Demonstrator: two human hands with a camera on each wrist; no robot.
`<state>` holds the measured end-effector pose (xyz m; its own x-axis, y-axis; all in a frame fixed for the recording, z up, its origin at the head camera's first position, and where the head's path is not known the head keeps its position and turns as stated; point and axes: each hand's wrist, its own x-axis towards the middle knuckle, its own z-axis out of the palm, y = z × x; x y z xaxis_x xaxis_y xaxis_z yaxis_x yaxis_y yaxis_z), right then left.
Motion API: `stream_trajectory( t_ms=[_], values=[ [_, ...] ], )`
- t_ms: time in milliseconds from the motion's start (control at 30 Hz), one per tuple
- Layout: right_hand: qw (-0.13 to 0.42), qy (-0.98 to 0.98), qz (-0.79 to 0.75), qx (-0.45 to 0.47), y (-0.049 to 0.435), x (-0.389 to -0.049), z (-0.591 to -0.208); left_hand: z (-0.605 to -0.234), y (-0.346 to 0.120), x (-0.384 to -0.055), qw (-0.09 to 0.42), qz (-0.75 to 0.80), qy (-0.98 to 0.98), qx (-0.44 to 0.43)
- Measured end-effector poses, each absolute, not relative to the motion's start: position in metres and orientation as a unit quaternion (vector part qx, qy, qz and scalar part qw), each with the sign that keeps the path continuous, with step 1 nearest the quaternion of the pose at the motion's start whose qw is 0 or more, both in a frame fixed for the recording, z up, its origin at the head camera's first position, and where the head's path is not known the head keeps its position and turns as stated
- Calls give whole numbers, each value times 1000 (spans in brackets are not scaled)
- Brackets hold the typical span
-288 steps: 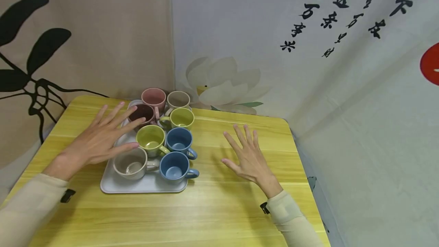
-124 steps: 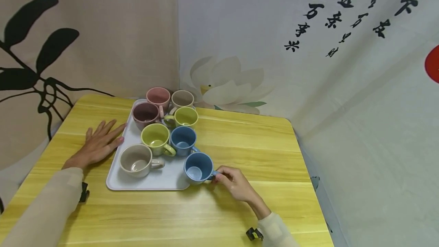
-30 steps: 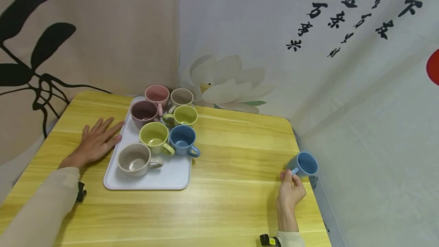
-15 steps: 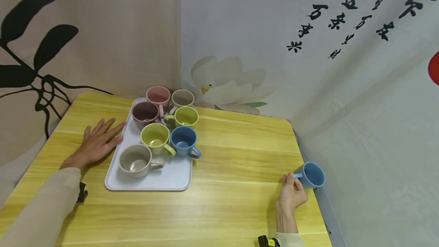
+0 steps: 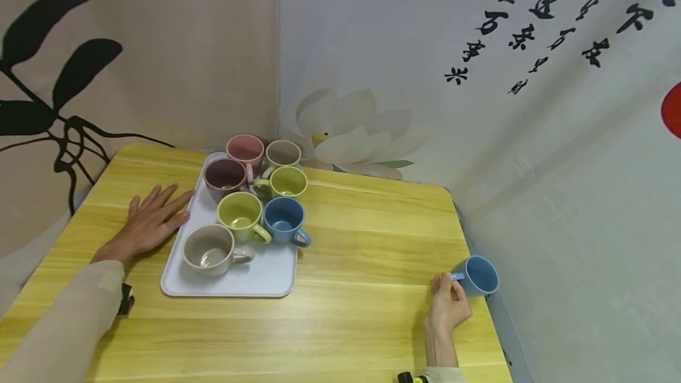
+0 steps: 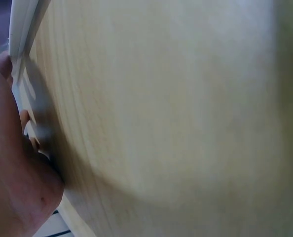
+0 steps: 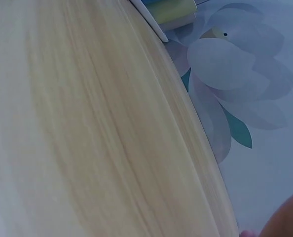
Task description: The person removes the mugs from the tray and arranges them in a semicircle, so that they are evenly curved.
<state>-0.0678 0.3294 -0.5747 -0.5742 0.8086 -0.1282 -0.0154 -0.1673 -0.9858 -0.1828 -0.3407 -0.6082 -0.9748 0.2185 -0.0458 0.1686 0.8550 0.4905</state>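
Note:
Out at the table's right edge, my right hand [image 5: 447,307] pinches the handle of a blue mug [image 5: 479,276], which tilts with its mouth toward the right. Only a blurred bit of that hand [image 7: 288,217] shows in the right wrist view. My left hand [image 5: 146,223] rests with spread fingers on the table, fingertips at the left rim of a white tray [image 5: 266,279]. On the tray stand a large grey mug [image 5: 208,247], a yellow-green mug [image 5: 239,217] and a second blue mug [image 5: 284,217]. Behind them are a maroon mug [image 5: 226,176] and another yellow-green mug [image 5: 289,182].
A pink mug [image 5: 245,149] and a smaller grey mug [image 5: 283,152] stand at the tray's back. The yellow wooden table [image 5: 362,223] meets a printed cloth backdrop [image 5: 362,28] behind and at the right.
The blue mug, on the tray's front right at first, was gripped by the handle and carried right to the table's edge. My left hand came down beside the tray and has stayed there.

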Motion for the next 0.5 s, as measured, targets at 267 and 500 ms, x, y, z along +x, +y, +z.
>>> stream_trajectory(
  t_ms=[267,500],
  values=[
    [302,-577,671,-353,328,-65,-575,-606,-339,-181,51,246,963,100],
    [324,-576,667,-344,324,-65,-577,-606,-339,-182,47,242,964,97]
  ],
)
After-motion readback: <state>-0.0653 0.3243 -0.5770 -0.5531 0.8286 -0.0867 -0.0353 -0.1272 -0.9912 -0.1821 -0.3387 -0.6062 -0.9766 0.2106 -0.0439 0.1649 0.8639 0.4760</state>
